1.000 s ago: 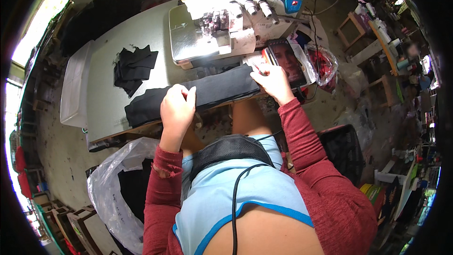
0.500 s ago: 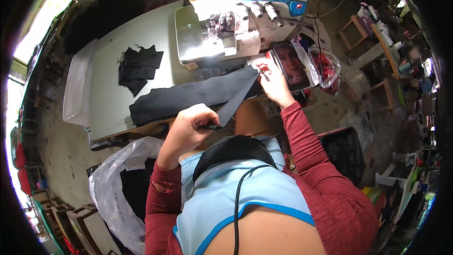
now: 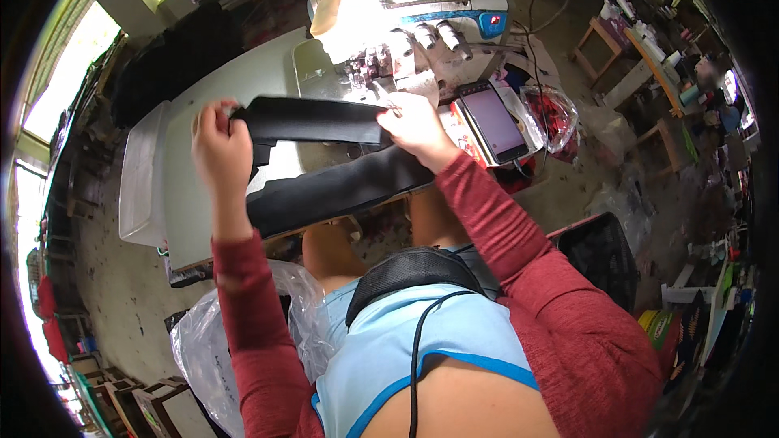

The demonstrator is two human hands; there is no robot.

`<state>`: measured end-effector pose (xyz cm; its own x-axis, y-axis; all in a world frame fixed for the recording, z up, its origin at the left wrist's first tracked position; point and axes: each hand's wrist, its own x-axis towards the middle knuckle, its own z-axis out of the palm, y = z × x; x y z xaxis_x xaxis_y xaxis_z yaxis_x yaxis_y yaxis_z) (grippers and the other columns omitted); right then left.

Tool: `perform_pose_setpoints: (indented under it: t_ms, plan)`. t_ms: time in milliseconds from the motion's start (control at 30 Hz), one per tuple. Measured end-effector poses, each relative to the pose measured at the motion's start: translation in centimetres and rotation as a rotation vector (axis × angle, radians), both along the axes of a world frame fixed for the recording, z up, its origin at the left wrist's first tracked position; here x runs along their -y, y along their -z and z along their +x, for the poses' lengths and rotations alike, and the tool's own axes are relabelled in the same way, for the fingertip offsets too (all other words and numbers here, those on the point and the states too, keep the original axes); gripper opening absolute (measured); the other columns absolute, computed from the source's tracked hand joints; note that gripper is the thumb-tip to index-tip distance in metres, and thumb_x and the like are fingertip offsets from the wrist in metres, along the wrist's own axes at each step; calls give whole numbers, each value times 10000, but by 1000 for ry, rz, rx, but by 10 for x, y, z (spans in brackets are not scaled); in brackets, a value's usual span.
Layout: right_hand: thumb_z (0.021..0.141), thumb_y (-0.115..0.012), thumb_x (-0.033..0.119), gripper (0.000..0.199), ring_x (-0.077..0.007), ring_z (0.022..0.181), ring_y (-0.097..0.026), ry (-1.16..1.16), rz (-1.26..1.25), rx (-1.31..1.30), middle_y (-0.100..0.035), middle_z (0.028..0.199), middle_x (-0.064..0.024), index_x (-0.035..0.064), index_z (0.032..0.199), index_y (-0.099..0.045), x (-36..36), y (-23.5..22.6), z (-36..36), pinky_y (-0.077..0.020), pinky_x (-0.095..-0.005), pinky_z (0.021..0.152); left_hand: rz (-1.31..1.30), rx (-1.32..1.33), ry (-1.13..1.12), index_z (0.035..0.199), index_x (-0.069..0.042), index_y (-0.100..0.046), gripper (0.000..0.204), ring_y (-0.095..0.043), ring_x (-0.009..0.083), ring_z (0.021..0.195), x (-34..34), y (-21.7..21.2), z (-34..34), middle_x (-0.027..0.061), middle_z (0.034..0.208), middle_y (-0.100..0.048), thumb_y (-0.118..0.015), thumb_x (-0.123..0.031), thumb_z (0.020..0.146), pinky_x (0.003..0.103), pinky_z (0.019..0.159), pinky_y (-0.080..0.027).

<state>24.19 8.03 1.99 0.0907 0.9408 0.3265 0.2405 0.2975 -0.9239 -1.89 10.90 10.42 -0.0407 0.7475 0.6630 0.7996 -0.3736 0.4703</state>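
Observation:
A black fabric strip (image 3: 312, 120) is stretched between my two hands, raised over the table in front of the sewing machine (image 3: 406, 12). My left hand (image 3: 221, 146) grips its left end, fingers closed. At the other end my right hand (image 3: 418, 128) pinches the cloth near the machine's front. Below the strip, a longer stack of black fabric (image 3: 333, 186) lies along the table's near edge. Some more black cloth shows partly behind the strip, beside my left hand.
A phone (image 3: 492, 123) rests on a box right of the machine, beside a clear plastic bag with red contents (image 3: 552, 122). A translucent bin (image 3: 142, 178) stands at the table's left end. A plastic sack (image 3: 215, 341) and a black basket (image 3: 600, 259) flank my legs.
Both hands have moved left and up, pulling the strip out straight above the table. My right hand has left the phone's side, and the phone's screen picture has changed.

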Motion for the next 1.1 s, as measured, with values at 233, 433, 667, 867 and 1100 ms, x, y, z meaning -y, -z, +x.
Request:
perform_pose_setpoints:
  t_ms: [233,433,667,867,1100]
  plan:
    - [830,-622,68,83,-26,530,-390,92,-2,-103,-480,651,56,59,769,-566,-13,26,-14,-323,-203,466,95,-408,657,1091,-101,-644,295,-540,284,1132,-14,66,61,85,1182,-613,-632,-198,813,456,1000,-355]
    - [818,-621,49,160,-87,638,-545,-3,-196,-417,-575,761,-12,-8,956,-563,1,16,0,-466,-230,587,-27,-395,626,1241,-124,-574,453,-469,309,1229,10,74,72,89,1312,-536,-624,-306,829,474,1040,-316]
    - [837,-621,76,219,-109,653,-614,159,-128,-95,-644,814,-89,21,1035,-545,3,19,-6,-505,-263,609,-20,-388,376,1272,-89,-538,492,-455,335,1231,15,78,83,111,1326,-515,-609,-306,836,473,1046,-311]
    - [767,-590,19,382,-204,799,-669,131,148,76,-674,921,-121,62,1146,-594,9,13,-16,-521,-297,698,19,-382,345,1257,-60,-550,459,-486,375,1182,18,72,90,155,1281,-544,-605,-242,839,474,994,-356]
    - [758,-553,77,419,-279,787,-663,275,102,440,-679,939,-111,154,1164,-625,20,12,-24,-528,-364,699,7,-469,366,1264,-64,-544,394,-459,365,1217,-1,72,85,155,1321,-510,-501,-185,891,495,1018,-343]
